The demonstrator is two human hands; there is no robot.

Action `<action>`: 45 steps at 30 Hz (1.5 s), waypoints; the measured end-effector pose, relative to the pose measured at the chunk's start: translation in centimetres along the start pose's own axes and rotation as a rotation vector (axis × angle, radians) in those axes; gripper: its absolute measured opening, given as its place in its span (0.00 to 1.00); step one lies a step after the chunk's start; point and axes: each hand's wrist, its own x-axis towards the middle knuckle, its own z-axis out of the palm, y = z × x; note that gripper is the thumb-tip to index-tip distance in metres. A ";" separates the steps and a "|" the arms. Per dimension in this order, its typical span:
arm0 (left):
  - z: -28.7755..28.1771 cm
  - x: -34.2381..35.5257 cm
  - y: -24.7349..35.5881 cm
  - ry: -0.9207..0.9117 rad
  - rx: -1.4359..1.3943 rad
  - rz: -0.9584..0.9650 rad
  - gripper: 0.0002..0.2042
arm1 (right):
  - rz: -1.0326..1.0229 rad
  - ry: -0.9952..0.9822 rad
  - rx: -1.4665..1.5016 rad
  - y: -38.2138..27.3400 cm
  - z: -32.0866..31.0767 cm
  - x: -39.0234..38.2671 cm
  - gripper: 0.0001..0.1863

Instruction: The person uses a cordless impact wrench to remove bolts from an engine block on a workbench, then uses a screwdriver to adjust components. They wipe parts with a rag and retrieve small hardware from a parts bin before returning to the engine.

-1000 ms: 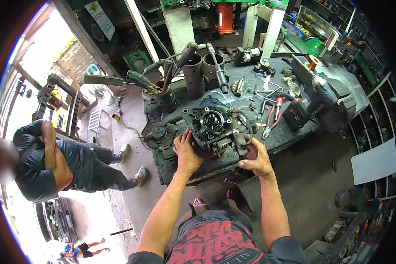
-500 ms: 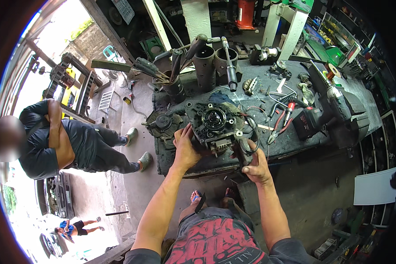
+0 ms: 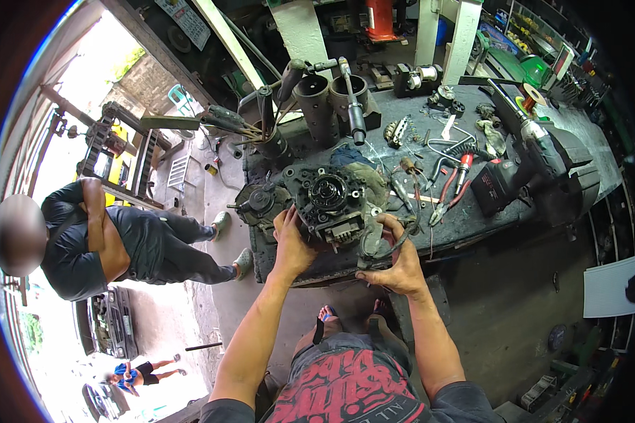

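Observation:
A dark, greasy metal housing (image 3: 329, 201) with a round ringed opening stands near the bench's front edge. My left hand (image 3: 293, 243) grips its left side, with the fingers partly hidden behind it. At its lower right, my right hand (image 3: 401, 264) pinches a rounded grey metal part (image 3: 375, 244) between thumb and fingers. A dark cable curves away from that part. The rounded part is close against the housing; whether they are joined, I cannot tell. Just left of the housing lies a second round metal unit (image 3: 262, 201).
Pliers with red handles (image 3: 446, 204), a cordless drill (image 3: 508, 176) and loose parts lie on the right of the bench (image 3: 466, 229). Metal tubes holding tools (image 3: 316, 116) stand at the back. A person with folded arms (image 3: 113, 236) stands at the left.
My right hand has shifted left with the rounded part, turning its broad face upward, and its fingers have spread wider around it. My left hand stays on the housing.

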 end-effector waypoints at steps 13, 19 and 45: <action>-7.3 0.8 15.3 -0.280 0.009 -0.144 0.18 | -0.205 -0.065 -0.476 -3.8 0.0 1.1 0.54; -6.6 2.6 16.3 -0.283 0.169 -0.061 0.14 | -0.231 0.002 -0.482 -3.9 0.6 1.0 0.54; -6.1 3.9 17.7 -0.316 0.065 -0.153 0.13 | 0.144 0.071 -0.282 -5.1 -1.7 -2.3 0.49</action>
